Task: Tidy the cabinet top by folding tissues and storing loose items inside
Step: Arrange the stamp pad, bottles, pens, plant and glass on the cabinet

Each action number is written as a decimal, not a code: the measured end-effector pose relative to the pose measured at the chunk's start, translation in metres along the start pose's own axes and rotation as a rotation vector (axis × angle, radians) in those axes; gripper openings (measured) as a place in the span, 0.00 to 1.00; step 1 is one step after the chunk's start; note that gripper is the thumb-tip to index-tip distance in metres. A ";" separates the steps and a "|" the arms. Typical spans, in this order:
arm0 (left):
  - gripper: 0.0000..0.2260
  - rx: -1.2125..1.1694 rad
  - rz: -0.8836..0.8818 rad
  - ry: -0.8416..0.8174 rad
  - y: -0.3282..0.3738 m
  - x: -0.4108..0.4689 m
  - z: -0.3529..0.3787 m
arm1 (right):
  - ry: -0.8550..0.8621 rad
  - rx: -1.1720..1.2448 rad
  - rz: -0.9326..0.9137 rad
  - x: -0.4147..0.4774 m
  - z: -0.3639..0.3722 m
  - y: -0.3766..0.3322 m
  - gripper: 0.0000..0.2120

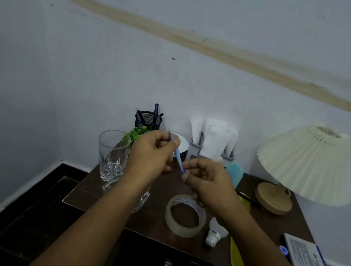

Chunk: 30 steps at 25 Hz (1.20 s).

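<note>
Above the surface [271, 224], close to the tall glass [112, 154], our left hand [152, 154] pinches the upper end of a thin blue tool [179, 159] and our right hand [209, 185] pinches its lower end. We judge that a loose left forearm swing could topple the glass.

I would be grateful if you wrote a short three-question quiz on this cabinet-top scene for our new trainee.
1. True or false: the left hand and the right hand both pinch the blue tool.
2. Which item stands furthest left on the cabinet top? A) lamp B) glass C) book
3. What lies between the tape roll and the yellow strip?

Key: 1 true; 2 B; 3 the light bulb.
</note>
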<state>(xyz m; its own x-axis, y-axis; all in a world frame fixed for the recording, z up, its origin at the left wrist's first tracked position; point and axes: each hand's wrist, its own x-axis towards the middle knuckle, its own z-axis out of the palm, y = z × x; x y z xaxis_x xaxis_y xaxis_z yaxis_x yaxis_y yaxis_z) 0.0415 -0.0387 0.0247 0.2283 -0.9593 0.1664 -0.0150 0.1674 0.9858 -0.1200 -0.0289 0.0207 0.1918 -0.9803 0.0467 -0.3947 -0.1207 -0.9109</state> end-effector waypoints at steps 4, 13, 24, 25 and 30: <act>0.06 0.031 0.136 0.139 0.008 0.016 -0.020 | 0.096 -0.147 -0.078 0.023 0.002 0.002 0.06; 0.07 0.023 0.250 0.239 0.015 0.041 -0.050 | -0.173 -0.885 -0.366 0.091 0.055 0.034 0.09; 0.06 -0.024 0.293 0.228 0.018 0.043 -0.048 | -0.153 -0.736 -0.200 0.075 0.024 0.025 0.09; 0.06 -0.033 0.298 0.236 0.019 0.043 -0.048 | -0.111 -0.587 -0.153 0.067 0.018 0.021 0.08; 0.07 -0.018 0.272 0.204 0.013 0.038 -0.035 | -0.030 -0.016 -0.042 0.043 0.005 -0.007 0.08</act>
<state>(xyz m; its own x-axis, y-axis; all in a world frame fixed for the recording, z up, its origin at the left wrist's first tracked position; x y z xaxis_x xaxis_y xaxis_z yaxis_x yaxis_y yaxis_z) 0.0845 -0.0653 0.0436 0.4079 -0.8140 0.4136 -0.0857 0.4169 0.9049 -0.1046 -0.0695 0.0265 0.2356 -0.9691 0.0725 -0.4003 -0.1648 -0.9015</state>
